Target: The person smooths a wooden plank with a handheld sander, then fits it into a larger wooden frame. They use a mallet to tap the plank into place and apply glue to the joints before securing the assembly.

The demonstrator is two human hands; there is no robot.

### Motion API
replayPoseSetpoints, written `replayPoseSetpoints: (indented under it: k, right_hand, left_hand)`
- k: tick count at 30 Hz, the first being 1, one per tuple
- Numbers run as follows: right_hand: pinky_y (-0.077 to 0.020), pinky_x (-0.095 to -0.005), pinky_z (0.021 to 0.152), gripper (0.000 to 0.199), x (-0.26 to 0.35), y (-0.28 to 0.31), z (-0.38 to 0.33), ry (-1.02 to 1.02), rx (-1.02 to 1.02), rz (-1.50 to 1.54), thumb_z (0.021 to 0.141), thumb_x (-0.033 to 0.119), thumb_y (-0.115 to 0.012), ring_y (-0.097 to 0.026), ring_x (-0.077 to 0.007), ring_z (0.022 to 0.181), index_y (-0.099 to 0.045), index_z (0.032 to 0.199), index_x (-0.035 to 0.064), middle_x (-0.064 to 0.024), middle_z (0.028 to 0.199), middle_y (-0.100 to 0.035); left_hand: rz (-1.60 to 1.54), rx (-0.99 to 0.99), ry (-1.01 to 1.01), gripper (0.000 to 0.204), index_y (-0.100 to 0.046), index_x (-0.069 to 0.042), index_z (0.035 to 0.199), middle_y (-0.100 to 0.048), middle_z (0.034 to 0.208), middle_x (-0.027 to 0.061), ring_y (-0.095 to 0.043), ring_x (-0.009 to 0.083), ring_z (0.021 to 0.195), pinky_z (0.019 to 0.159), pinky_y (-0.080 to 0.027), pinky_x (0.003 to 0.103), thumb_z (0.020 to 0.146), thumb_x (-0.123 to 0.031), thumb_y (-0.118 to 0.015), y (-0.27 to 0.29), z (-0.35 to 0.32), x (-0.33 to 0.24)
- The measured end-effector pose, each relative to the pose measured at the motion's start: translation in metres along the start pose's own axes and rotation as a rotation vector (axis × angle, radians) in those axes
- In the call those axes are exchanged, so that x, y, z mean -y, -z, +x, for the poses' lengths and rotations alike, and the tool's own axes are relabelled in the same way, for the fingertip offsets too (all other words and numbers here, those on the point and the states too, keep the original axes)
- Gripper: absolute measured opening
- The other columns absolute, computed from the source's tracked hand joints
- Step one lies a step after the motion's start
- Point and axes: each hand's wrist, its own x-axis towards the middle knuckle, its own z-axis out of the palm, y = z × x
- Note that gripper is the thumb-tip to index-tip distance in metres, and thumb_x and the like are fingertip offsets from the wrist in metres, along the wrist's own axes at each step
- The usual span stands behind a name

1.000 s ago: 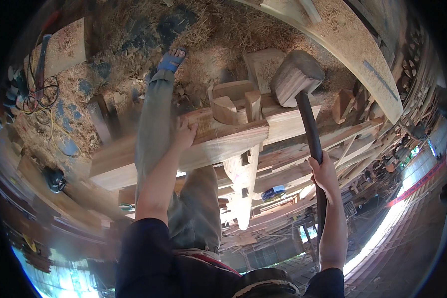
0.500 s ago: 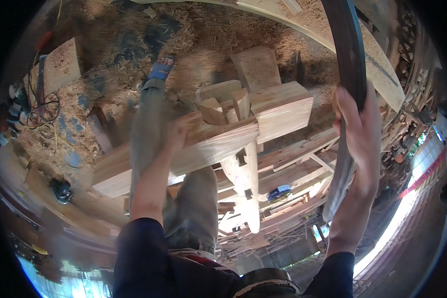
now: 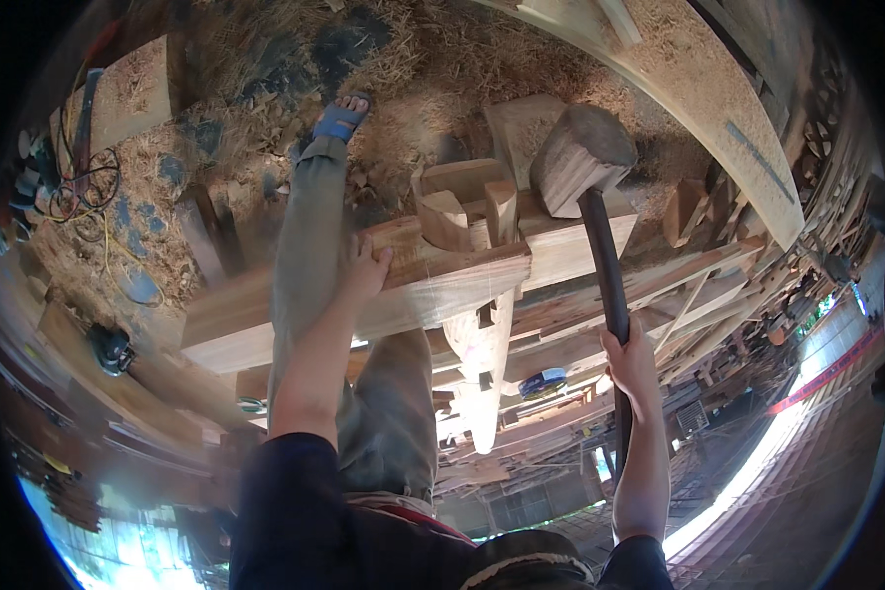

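My right hand (image 3: 631, 362) is wrapped round the dark handle of a wooden mallet (image 3: 582, 162). The mallet's thick round head stands in front of the right part of a joined timber; whether it touches the wood I cannot tell. My left hand (image 3: 366, 270) lies on top of the long pale beam (image 3: 236, 329), fingers stretched out and holding nothing. To its right, a curved wood block (image 3: 444, 218) and a narrow upright piece (image 3: 501, 208) rise out of the joint. A second timber section (image 3: 585, 251) meets the beam there.
A bright notched post (image 3: 477, 393) stands under the beam. My foot in a blue sandal (image 3: 340, 118) is beyond it among shavings. A large curved plank (image 3: 698, 108) lies far right. Cables (image 3: 93, 197) coil at left, near a dark power tool (image 3: 113, 349). A tape roll (image 3: 543, 383) sits on stacked boards.
The mallet has swung down and leftward, so its head now shows near the joint. My right hand has moved lower and left with it. My left hand stays on the beam.
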Motion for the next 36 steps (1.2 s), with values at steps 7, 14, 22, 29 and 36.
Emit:
replayPoseSetpoints:
  k: [7,14,22,29,36]
  right_hand:
    - [-0.0474,-0.0277,0.048,0.028,0.093,0.046,-0.042,-0.175,0.128,0.441,0.100,0.021,-0.069,-0.059,-0.0105,0.053,-0.056,0.117,0.0035,-0.0021,0.070,-0.058]
    - [-0.0419,-0.0209,0.050,0.030,0.159,0.117,-0.044,0.292,-0.177,0.489,0.104,0.022,-0.065,-0.052,-0.0041,0.059,-0.056,0.127,0.0046,0.0019,0.079,-0.058]
    - [-0.0515,-0.0613,0.068,0.041,0.085,0.042,0.020,0.284,-0.409,-0.181,0.101,0.028,-0.062,-0.068,-0.0538,0.085,-0.046,0.130,0.0030,-0.0318,0.084,-0.069]
    - [-0.0532,-0.0630,0.076,0.045,-0.016,-0.017,-0.003,0.090,-0.046,-0.343,0.095,0.030,-0.065,-0.066,-0.0565,0.086,-0.048,0.127,0.0038,-0.0330,0.087,-0.069]
    - [-0.0510,-0.0586,0.070,0.037,0.009,0.010,-0.097,-0.005,-0.019,-0.106,0.094,0.029,-0.066,-0.067,-0.0530,0.086,-0.052,0.119,0.0060,-0.0313,0.088,-0.068]
  left_hand:
    - [0.010,0.042,0.027,0.081,-0.027,-0.015,0.166,-0.017,0.174,0.0162,-0.012,0.0428,0.159,0.130,-0.010,0.050,0.104,-0.067,-0.034,-0.005,0.000,0.001]
    - [0.147,0.085,-0.021,0.087,-0.024,-0.015,0.167,-0.015,0.174,0.0182,-0.011,0.0427,0.159,0.130,-0.009,0.051,0.102,-0.072,-0.035,0.006,0.000,0.002]
    - [0.051,0.115,-0.101,0.085,-0.024,-0.014,0.167,-0.013,0.174,0.0187,-0.009,0.0424,0.160,0.130,-0.008,0.047,0.103,-0.070,-0.033,0.003,0.007,0.012]
    - [0.149,0.090,-0.138,0.085,-0.025,-0.010,0.166,-0.012,0.173,0.0225,-0.007,0.0420,0.160,0.130,-0.010,0.048,0.104,-0.068,-0.031,-0.008,0.007,0.024]
    - [0.329,0.458,-0.203,0.078,-0.044,0.006,0.153,-0.048,0.157,0.0249,-0.044,0.0380,0.147,0.122,-0.033,0.038,0.104,-0.054,-0.052,0.081,-0.047,-0.018]
